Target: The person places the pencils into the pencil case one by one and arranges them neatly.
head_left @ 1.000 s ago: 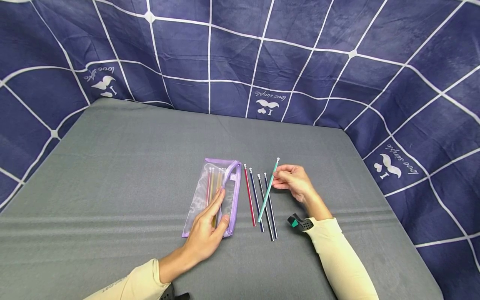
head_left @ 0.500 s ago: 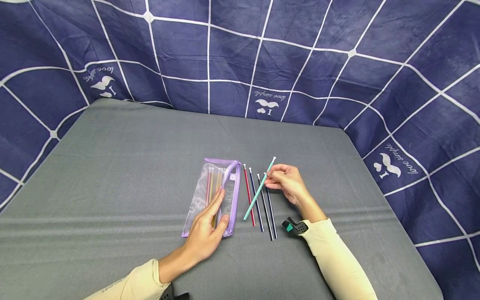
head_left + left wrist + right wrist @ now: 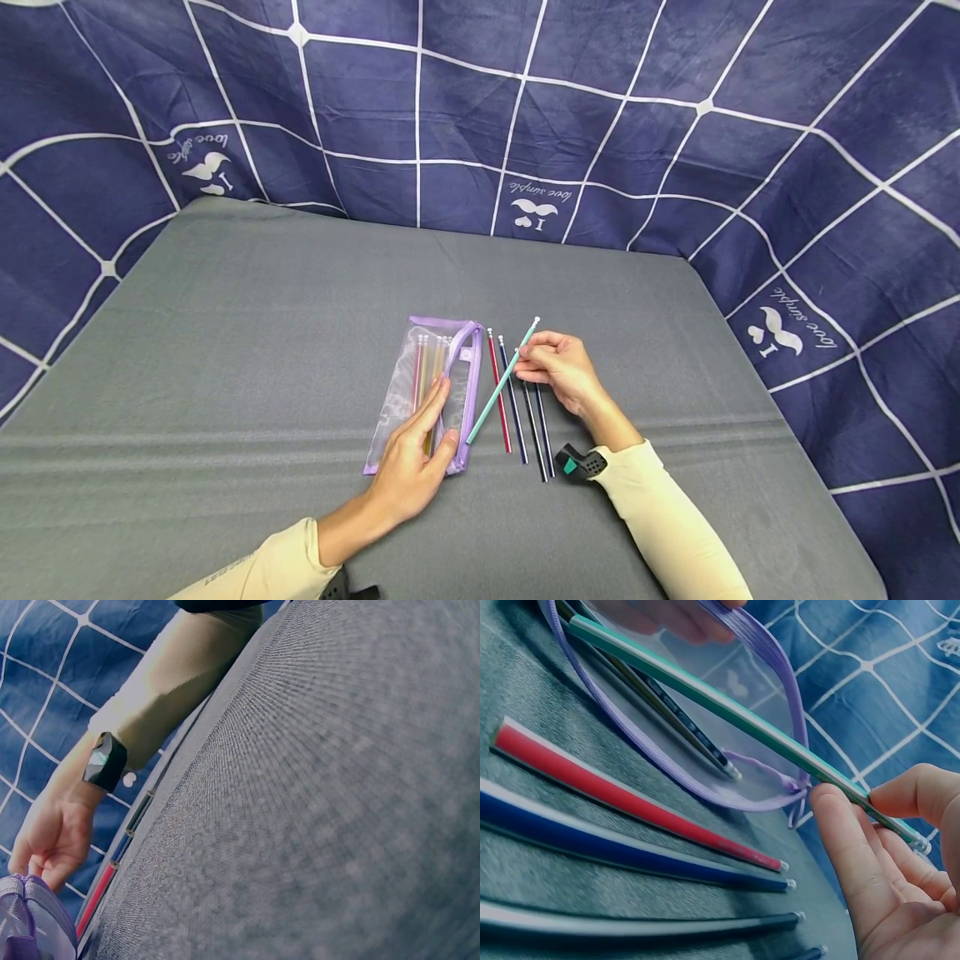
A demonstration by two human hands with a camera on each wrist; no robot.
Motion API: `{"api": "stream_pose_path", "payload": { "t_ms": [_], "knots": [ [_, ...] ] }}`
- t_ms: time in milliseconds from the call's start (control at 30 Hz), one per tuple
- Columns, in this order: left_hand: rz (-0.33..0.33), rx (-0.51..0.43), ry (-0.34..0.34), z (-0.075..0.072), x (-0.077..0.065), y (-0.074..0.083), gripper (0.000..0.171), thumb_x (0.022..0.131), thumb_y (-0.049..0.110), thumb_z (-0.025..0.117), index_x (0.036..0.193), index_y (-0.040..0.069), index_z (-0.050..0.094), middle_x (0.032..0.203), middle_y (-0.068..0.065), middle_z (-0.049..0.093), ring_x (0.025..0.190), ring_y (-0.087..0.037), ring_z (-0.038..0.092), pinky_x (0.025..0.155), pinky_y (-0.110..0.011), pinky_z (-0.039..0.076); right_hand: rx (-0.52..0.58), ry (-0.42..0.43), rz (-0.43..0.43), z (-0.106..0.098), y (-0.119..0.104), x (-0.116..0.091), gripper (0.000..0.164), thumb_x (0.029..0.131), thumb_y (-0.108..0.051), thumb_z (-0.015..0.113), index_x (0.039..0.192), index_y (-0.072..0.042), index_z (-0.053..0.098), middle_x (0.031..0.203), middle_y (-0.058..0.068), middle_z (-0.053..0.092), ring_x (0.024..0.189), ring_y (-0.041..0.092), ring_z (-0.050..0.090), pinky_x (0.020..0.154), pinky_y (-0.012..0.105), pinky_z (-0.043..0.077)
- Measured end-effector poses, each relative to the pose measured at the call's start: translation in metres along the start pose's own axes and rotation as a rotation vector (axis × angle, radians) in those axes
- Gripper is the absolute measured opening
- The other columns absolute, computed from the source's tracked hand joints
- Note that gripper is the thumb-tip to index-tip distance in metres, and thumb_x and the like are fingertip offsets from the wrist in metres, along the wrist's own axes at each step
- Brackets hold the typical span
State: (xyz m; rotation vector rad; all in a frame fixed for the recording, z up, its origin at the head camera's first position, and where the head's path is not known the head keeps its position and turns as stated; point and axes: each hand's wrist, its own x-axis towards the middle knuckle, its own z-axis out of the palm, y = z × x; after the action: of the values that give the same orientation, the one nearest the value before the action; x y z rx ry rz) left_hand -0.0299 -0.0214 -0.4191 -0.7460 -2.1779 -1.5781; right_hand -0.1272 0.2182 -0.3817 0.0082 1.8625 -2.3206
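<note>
A see-through mesh pencil case with purple trim lies on the grey surface, several pencils inside it. My left hand rests over it and holds the upper lip of its mouth raised, as the right wrist view shows at the purple zip edge. Between thumb and fingertips, my right hand pinches a teal pencil near its silver-capped end. The pencil slants down to the left, its other end overlapping the open mouth. Under my right hand lie a red pencil and a blue pencil.
Two more dark pencils lie side by side to the right of the blue one, partly covered by my right hand. The grey cloth-covered table is bordered by a blue hanging cloth with white lines.
My right hand has moved left with the teal pencil, bringing its lower end from above the loose pencils to the pencil case's mouth. The left hand and the case have stayed put.
</note>
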Motion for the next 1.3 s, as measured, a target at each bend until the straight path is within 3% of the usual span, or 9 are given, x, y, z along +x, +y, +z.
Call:
{"api": "stream_pose_path", "payload": {
  "t_ms": [867,1067,1300],
  "knots": [
    [0.0,0.002,-0.009,0.0,0.0,-0.001,0.06,0.088,-0.004,0.062,0.144,-0.012,0.041,0.151,-0.022,0.039,0.139,-0.039,0.036,0.118,-0.028,0.022,-0.043,-0.083,0.082,0.037,0.015,-0.003,0.013,0.088,0.013,0.059,0.099,0.008,0.057,0.073,0.01,0.069,0.065,0.018,0.071,0.062,0.027,0.061],
    [-0.002,0.005,-0.008,0.0,0.0,-0.001,0.059,0.089,-0.002,0.061,0.143,-0.012,0.041,0.151,-0.023,0.039,0.139,-0.039,0.036,0.118,-0.029,0.022,-0.058,-0.113,0.098,0.04,0.019,-0.001,0.018,0.089,0.012,0.058,0.107,0.014,0.055,0.077,0.009,0.07,0.067,0.017,0.071,0.064,0.028,0.061],
    [-0.008,0.012,-0.011,0.0,0.001,0.0,0.059,0.089,-0.002,0.062,0.143,-0.012,0.041,0.151,-0.022,0.039,0.139,-0.038,0.036,0.118,-0.032,0.024,-0.099,-0.191,0.125,0.043,0.019,-0.002,0.037,0.091,0.008,0.057,0.124,0.023,0.049,0.086,0.013,0.071,0.073,0.018,0.072,0.071,0.03,0.061]
  ]
}}
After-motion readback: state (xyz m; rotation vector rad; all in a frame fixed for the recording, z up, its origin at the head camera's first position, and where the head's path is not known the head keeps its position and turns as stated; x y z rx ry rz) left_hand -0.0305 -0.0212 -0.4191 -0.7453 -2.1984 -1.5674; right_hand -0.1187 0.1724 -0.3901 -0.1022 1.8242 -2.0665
